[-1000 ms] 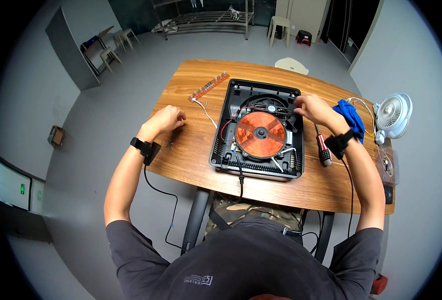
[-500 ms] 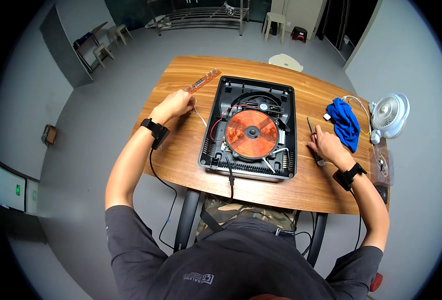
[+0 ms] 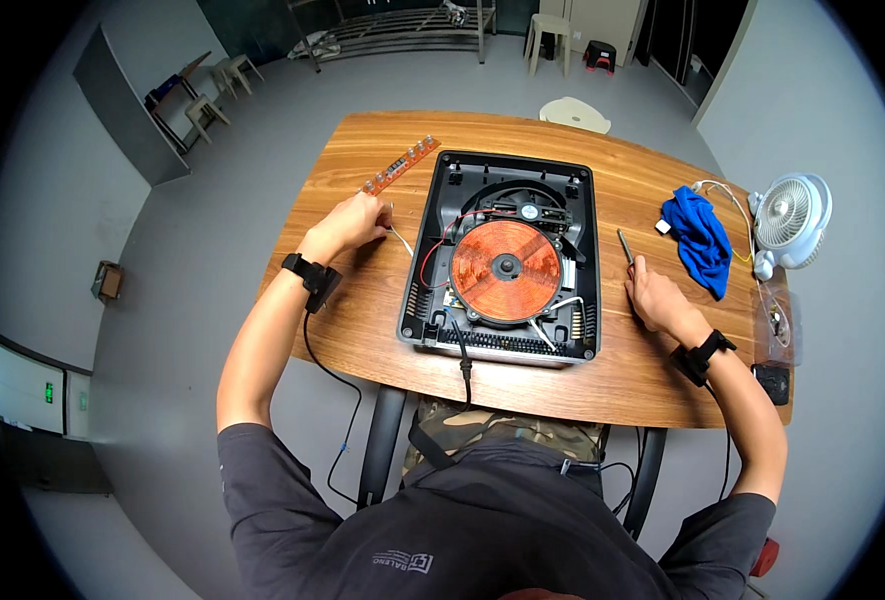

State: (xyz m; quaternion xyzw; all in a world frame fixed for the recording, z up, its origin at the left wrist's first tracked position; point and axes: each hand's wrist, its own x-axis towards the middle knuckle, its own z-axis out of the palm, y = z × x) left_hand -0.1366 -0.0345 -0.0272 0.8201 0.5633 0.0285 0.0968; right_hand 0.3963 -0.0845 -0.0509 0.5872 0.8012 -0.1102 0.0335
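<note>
An opened induction cooker, its black casing [image 3: 415, 300] holding a round copper coil [image 3: 505, 262], lies in the middle of the wooden table [image 3: 362, 335]. Left of it, my left hand [image 3: 357, 220] is closed, its fingertips low over the table beside a white wire [image 3: 400, 240]. What those fingers pinch, if anything, is hidden. Just beyond that hand lies a narrow orange circuit board [image 3: 400, 165] with several round parts on it. On the right, my right hand [image 3: 656, 297] grips a screwdriver [image 3: 623, 248], its metal shaft pointing away from me and its handle mostly covered.
A blue cloth [image 3: 700, 240] lies at the right, with a white fan [image 3: 790, 215] beside it. A clear plastic box [image 3: 779, 325] and a small black item [image 3: 770, 383] sit at the right edge. A black power cord [image 3: 465, 370] hangs over the front edge.
My right hand has closed farther over the screwdriver, covering the handle end that showed below it before. My left hand stays beside the circuit board. The whole view has shifted slightly.
</note>
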